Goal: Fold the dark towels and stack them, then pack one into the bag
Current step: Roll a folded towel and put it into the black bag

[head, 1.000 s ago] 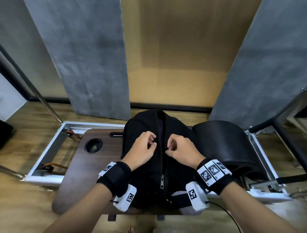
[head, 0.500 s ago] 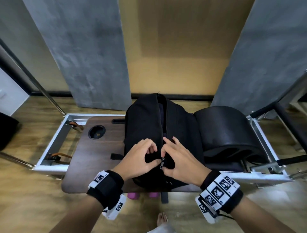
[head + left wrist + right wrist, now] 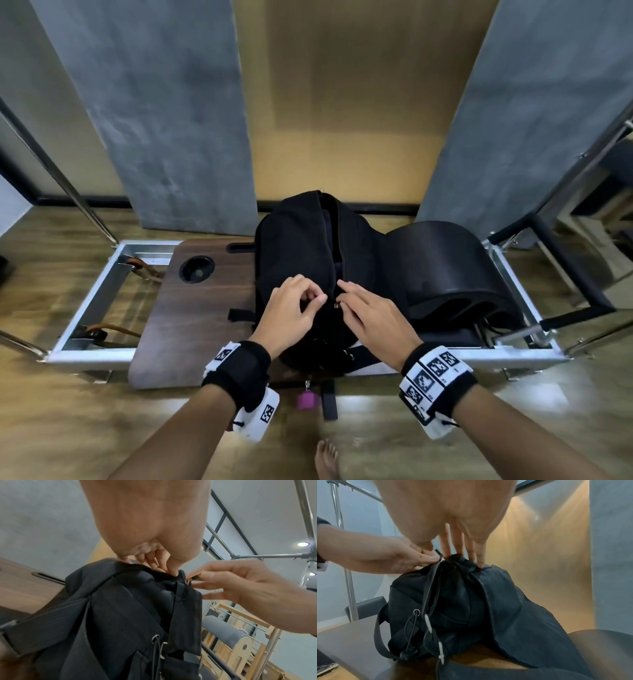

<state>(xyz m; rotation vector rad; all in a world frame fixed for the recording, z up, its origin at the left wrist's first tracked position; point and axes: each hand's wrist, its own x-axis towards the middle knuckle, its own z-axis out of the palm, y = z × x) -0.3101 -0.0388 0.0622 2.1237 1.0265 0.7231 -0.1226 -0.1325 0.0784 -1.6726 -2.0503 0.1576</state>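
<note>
A black backpack lies on a dark wooden table, its long zip running away from me and open at the far end. My left hand pinches the bag's cloth just left of the zip. My right hand pinches the zip pull between thumb and forefinger, as the left wrist view shows at the pull. Its other fingers lie straight on the bag. I cannot tell any towel apart from the dark bag.
A round cup hole sits in the table's left part. A silver metal frame surrounds the table. A black curved barrel stands close on the bag's right. A pink tag hangs off the near edge, above a bare foot.
Both hands came toward me along the zip to the slider. The right hand took hold of the pull, and the slider has crept slightly away from me.
</note>
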